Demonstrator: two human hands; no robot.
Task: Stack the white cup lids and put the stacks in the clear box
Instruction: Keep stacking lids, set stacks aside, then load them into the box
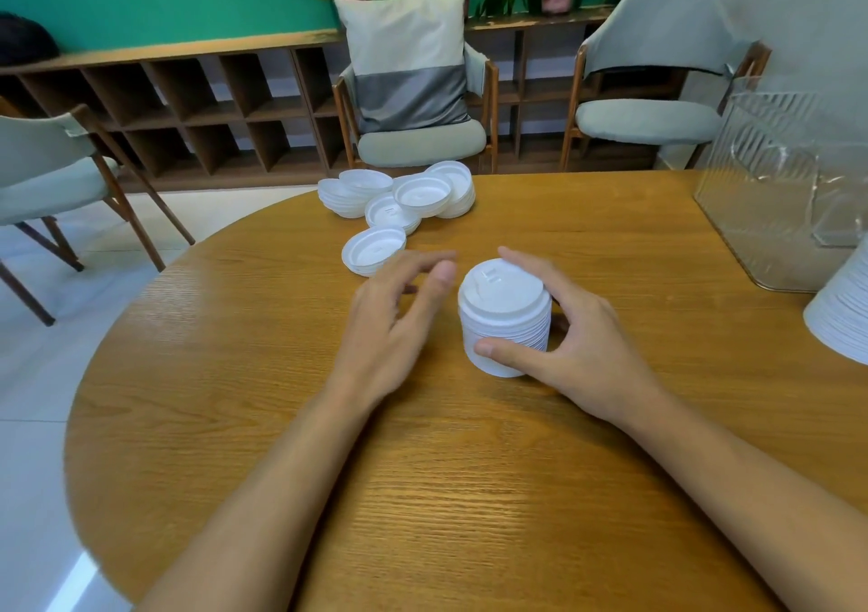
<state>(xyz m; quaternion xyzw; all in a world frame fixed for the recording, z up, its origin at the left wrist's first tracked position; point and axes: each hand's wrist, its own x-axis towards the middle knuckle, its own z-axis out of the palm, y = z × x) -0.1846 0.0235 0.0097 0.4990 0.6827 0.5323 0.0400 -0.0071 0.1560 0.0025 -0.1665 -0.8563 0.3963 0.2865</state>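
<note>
A tall stack of white cup lids (505,317) stands upright on the round wooden table (469,494). My right hand (563,329) grips it, thumb at the front near its base and fingers round the back up to the top lid. My left hand (399,310) hovers just left of the stack with relaxed, slightly blurred fingers and holds nothing. Several loose lids (399,198) lie in a pile at the table's far edge, most upside down, the nearest lid (373,250) just beyond my left fingers. The clear box (775,188) stands at the far right.
Another stack of lids (840,310) lies tilted at the right edge of view, in front of the clear box. Chairs (418,141) and a low wooden shelf stand behind the table. Bare table top lies between me and the stack.
</note>
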